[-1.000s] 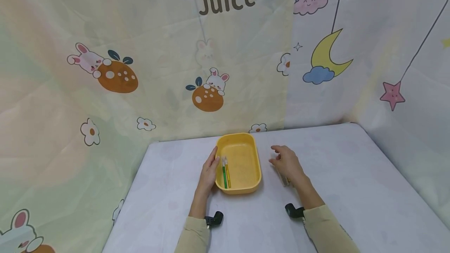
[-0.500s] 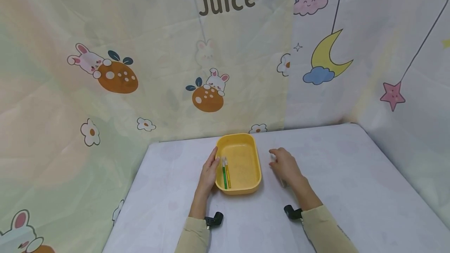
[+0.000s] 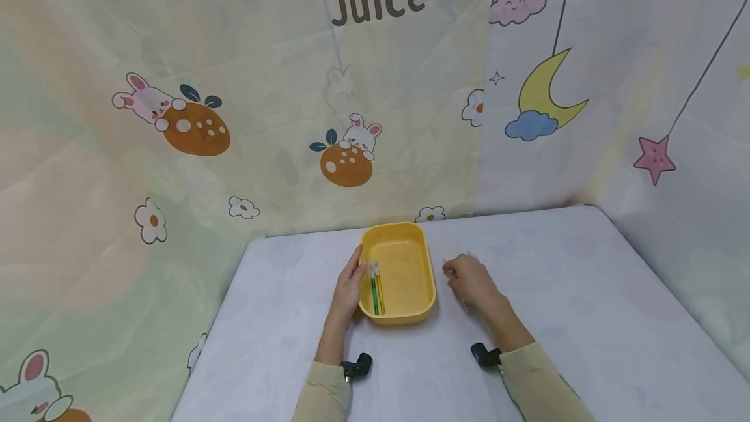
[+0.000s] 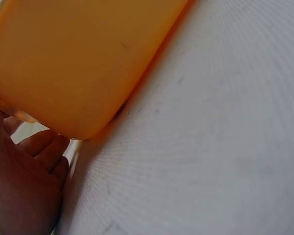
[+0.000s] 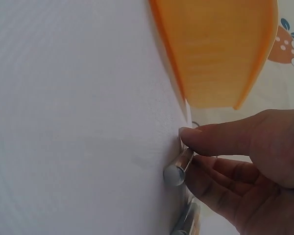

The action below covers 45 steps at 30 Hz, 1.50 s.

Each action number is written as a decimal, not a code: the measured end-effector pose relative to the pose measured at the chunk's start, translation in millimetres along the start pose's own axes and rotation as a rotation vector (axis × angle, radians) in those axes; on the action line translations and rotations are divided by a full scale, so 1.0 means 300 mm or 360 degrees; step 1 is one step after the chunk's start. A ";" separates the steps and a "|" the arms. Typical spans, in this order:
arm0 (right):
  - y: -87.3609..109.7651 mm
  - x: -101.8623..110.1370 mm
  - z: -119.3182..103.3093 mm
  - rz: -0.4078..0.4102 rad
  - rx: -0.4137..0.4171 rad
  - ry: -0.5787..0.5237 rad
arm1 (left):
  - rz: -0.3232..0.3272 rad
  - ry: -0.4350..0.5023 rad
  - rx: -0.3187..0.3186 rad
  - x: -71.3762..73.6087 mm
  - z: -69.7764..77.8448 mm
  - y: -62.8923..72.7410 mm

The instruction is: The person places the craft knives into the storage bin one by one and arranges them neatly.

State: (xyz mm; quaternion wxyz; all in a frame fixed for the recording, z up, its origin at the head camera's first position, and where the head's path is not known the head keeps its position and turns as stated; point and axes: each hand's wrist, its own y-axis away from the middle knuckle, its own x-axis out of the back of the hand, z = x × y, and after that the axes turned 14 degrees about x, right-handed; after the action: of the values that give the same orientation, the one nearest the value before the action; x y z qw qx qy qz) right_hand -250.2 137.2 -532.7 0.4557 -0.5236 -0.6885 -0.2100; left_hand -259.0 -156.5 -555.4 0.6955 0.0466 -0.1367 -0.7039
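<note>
A yellow tray stands on the white table, a green pen and a yellow pen lying along its left side. My left hand grips the tray's left wall, thumb over the rim and fingers along the outside; the left wrist view shows the fingers against the outer wall. To the right of the tray, my right hand pinches a slim pen between thumb and fingers, low over the table. Its rounded clear end faces the wrist camera. Below it lies another pen-like stick, mostly hidden in the head view.
The white-covered table extends on both sides of the tray. A printed cloth backdrop rises directly behind the table's far edge, close to the tray, with another panel along the right.
My right hand has moved slightly left and down, and its thumb and fingers have closed on a pen. The left hand and the tray have stayed in place.
</note>
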 end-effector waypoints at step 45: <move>-0.016 0.045 0.009 0.0206 -0.0114 -0.0640 | 0.0017 -0.0010 -0.0049 0.000 -0.022 -0.008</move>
State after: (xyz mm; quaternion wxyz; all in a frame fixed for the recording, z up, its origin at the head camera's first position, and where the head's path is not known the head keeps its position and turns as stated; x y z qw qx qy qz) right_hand -256.2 144.7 -521.8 0.3027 -0.6140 -0.7226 -0.0959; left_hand -259.6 -157.5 -562.2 0.6994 0.0330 -0.1284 -0.7023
